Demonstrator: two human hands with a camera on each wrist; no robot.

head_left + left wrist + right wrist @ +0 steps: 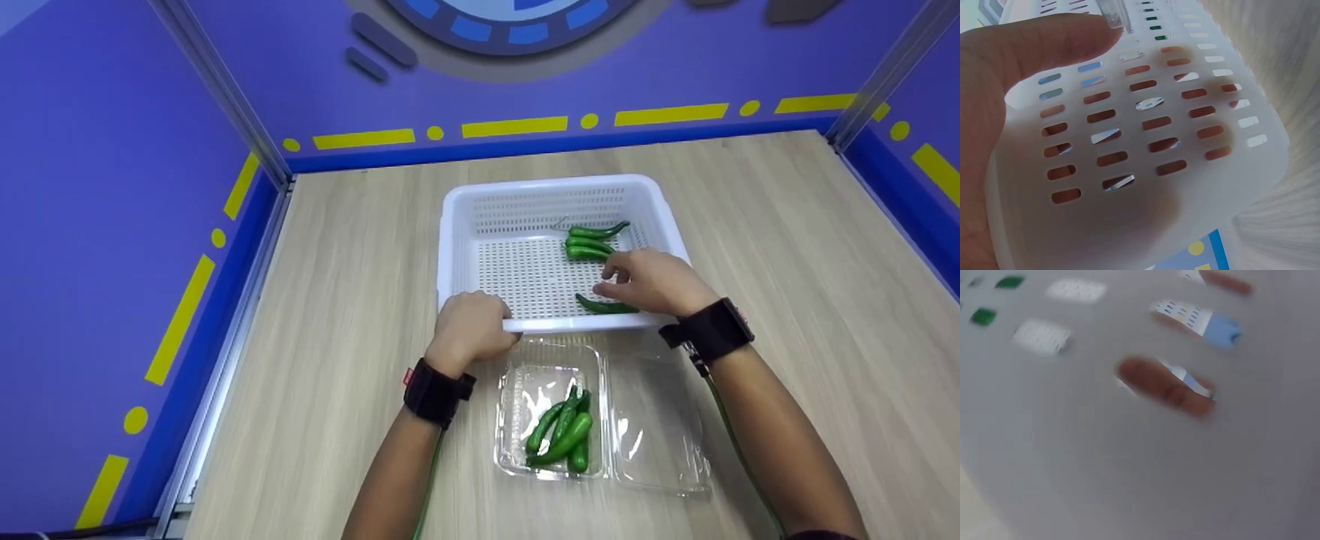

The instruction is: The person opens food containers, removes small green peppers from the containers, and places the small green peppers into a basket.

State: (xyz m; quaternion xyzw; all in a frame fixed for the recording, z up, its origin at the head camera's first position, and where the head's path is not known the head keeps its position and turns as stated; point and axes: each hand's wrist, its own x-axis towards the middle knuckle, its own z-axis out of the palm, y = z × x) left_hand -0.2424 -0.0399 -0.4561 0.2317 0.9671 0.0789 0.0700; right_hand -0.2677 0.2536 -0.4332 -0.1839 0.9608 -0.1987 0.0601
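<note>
A white slotted plastic basket [562,325] stands on the table with several green chili peppers [589,253] grouped at its right side. Another green chili pepper [600,306] lies along its near wall. My left hand [472,324] grips the basket's near left corner; in the left wrist view the thumb [1055,42] crosses one side of the wall and skin shows through the slots. Inside the basket at the right, my right hand [651,281] hovers between the grouped peppers and the near one, thumb and fingers apart with nothing between them. The right wrist view is mostly blocked by the basket wall [1100,455].
In front of the basket a clear plastic clamshell box [511,435] lies unfolded, its lid [656,435] to the right. Several green chili peppers [562,442] rest in its left half. Blue panels [450,97] border the wooden table [352,300] at the back and sides.
</note>
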